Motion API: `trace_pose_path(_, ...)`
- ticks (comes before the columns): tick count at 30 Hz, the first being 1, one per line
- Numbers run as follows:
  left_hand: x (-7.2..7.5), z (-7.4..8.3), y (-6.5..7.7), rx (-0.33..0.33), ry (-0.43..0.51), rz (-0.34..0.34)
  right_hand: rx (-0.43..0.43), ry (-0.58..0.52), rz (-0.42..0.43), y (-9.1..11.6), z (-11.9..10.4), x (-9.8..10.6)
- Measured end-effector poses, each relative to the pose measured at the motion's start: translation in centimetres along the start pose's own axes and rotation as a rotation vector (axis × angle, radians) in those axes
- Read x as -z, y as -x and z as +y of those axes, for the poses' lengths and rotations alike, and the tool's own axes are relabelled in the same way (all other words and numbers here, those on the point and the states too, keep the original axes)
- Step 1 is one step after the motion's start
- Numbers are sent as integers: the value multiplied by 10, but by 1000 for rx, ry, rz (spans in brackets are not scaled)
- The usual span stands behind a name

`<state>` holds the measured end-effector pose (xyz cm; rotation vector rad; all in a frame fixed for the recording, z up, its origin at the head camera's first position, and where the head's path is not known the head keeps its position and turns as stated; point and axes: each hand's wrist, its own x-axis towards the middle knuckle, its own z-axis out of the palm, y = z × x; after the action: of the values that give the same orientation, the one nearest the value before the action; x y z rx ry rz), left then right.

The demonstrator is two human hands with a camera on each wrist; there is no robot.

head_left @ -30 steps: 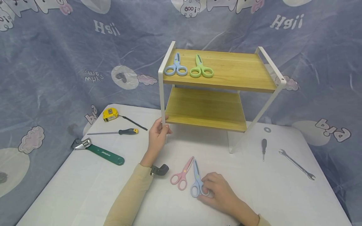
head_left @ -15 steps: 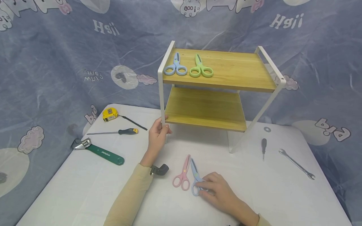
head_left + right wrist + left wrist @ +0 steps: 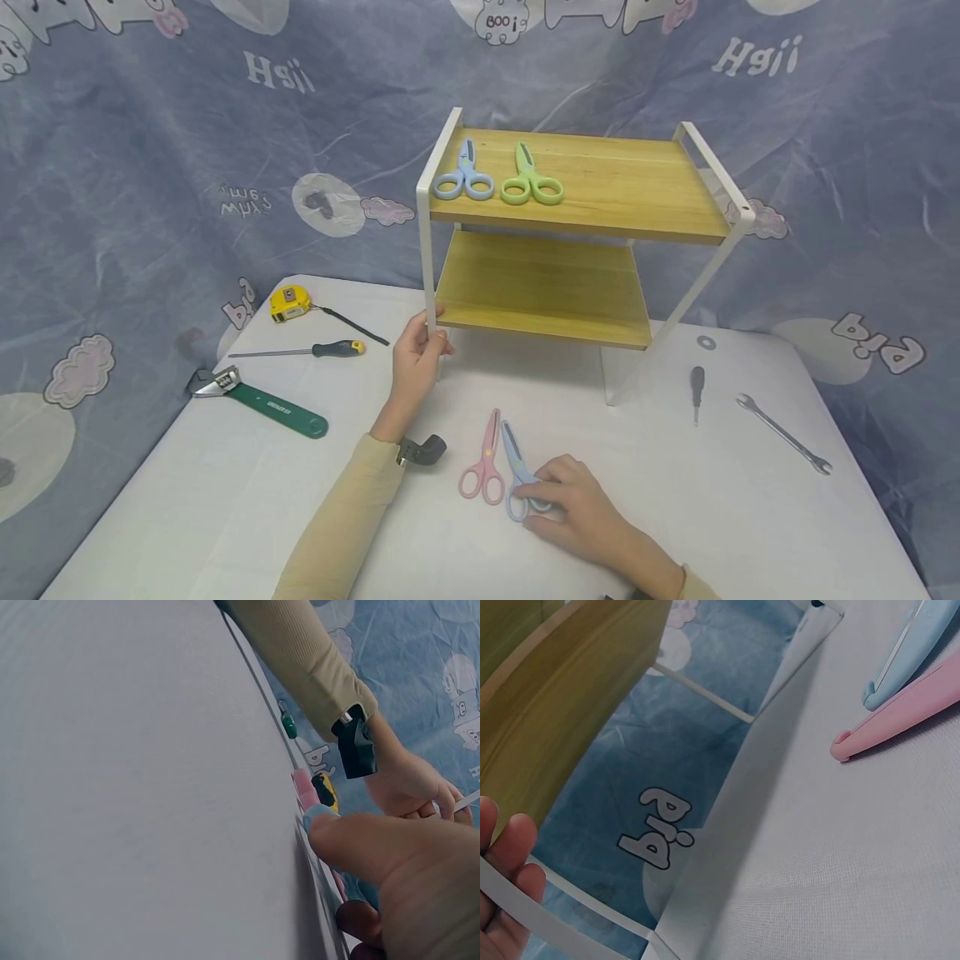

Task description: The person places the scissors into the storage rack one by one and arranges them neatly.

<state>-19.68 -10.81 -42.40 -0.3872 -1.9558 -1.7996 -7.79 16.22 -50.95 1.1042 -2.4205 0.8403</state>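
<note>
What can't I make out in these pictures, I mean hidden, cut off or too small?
- Head view: the right hand covers part of the handles of the blue scissors on the table.
- Left wrist view: the picture's right edge cuts off the handles of those and of the pink scissors.
- Right wrist view: the right hand hides most of those blue scissors.
- Head view: print on the tape measure is too small.
</note>
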Motion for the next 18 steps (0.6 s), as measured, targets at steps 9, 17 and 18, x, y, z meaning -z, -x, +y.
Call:
trace_pose_path(9,-1,-7,-1,31,16,9,11,-1,4,-2,-1,0)
trace_pose_path(17,0,-4,-1,19,38,2,-18,-8,-6,-1,-3,0)
trace_pose_path(18,0,-4,-1,8,30,1,-21,-7,-8,-1,-3,0)
